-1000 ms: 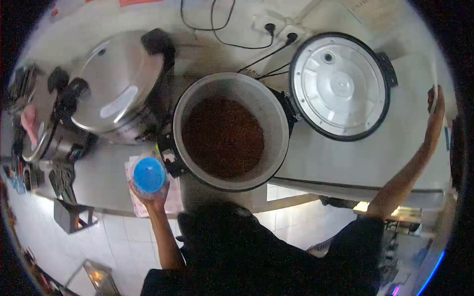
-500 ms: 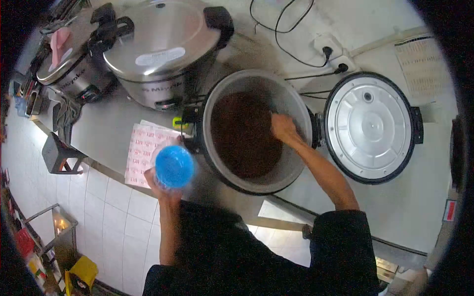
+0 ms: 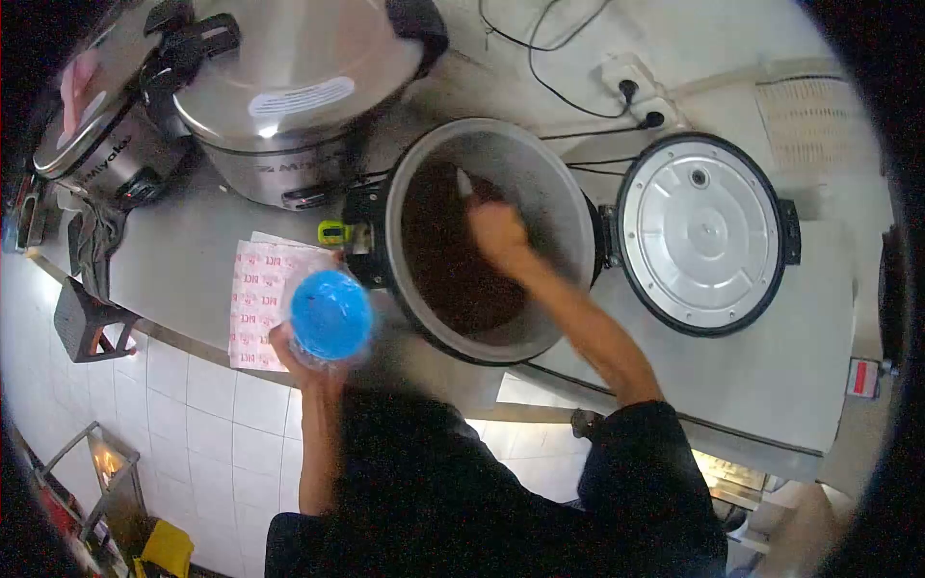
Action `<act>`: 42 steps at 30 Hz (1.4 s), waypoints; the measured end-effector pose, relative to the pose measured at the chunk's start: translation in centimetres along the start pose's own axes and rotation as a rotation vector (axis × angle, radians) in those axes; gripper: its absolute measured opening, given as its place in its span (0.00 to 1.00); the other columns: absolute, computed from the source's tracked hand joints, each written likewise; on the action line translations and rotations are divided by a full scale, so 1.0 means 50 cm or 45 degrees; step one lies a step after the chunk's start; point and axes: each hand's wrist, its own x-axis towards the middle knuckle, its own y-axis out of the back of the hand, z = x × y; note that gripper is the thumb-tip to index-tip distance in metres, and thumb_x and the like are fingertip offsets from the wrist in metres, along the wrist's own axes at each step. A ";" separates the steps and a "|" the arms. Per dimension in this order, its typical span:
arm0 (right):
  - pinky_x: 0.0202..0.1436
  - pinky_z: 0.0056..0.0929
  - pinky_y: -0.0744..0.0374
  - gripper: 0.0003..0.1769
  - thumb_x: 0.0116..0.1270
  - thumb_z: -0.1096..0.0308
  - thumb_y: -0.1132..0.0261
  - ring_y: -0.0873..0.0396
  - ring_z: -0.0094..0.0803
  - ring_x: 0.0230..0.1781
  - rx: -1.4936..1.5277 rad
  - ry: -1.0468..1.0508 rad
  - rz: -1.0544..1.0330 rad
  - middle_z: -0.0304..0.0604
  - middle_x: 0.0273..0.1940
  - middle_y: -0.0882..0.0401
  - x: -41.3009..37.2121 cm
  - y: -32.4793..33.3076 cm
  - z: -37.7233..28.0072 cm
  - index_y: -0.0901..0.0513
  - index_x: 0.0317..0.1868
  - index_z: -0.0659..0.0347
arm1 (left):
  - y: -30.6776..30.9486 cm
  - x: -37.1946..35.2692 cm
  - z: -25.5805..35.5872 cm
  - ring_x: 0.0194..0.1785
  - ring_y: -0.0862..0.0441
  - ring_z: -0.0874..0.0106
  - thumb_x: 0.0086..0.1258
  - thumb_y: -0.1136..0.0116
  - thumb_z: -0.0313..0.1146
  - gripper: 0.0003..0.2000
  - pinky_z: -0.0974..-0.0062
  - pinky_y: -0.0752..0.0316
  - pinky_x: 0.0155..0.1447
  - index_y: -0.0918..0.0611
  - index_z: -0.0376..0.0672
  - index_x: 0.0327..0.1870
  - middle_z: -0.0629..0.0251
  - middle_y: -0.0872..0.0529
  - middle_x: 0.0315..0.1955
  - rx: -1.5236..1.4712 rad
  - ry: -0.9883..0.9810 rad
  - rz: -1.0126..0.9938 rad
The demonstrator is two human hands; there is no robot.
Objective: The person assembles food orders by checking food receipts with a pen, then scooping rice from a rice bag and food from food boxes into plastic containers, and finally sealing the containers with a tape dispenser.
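My left hand (image 3: 306, 374) is closed around a blue bowl (image 3: 330, 314), held up in front of the counter with its open top facing me. My right hand (image 3: 499, 236) reaches down inside a large open cooker. It grips a small utensil whose pale, pointed tip (image 3: 464, 183) shows past the fingers; its exact kind I cannot make out. Dark brown contents (image 3: 438, 260) fill the bottom of the cooker's grey inner pot (image 3: 564, 217). To the right, the cooker's round metal lid (image 3: 708, 236) is hinged fully back.
Two closed steel cookers (image 3: 265, 159) stand at the back left. Printed paper sheets (image 3: 255, 308) lie under and beside the bowl, near a small yellow-green timer (image 3: 332, 232). Power cords run to wall sockets (image 3: 641, 91). A dark stool (image 3: 92, 323) stands on the tiled floor.
My right hand has moved left, from the pot's right side toward its middle, and the utensil's tip now shows. My left hand still holds the bowl. The whole view has shifted slightly.
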 end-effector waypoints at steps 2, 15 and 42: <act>0.25 0.41 0.19 0.13 0.64 0.68 0.45 0.16 0.41 0.25 -0.056 0.365 0.025 0.47 0.26 0.17 -0.034 -0.011 -0.115 0.18 0.45 0.63 | 0.028 -0.010 0.006 0.44 0.19 0.62 0.56 0.50 0.59 0.33 0.63 0.20 0.43 0.25 0.36 0.51 0.55 0.19 0.43 0.022 0.056 0.002; 0.27 0.45 0.19 0.12 0.63 0.66 0.44 0.16 0.42 0.25 0.098 0.369 -0.053 0.49 0.22 0.19 0.074 0.019 0.011 0.16 0.39 0.61 | 0.035 -0.001 0.001 0.45 0.22 0.61 0.54 0.49 0.59 0.33 0.62 0.23 0.44 0.27 0.38 0.52 0.56 0.22 0.47 0.205 0.055 0.111; 0.38 0.43 0.24 0.17 0.65 0.59 0.37 0.20 0.51 0.30 0.822 0.357 -0.508 0.60 0.31 0.18 -0.009 0.005 0.135 0.14 0.42 0.65 | 0.014 -0.004 0.044 0.48 0.21 0.59 0.50 0.45 0.54 0.39 0.63 0.21 0.48 0.32 0.34 0.60 0.53 0.22 0.50 0.173 0.089 0.111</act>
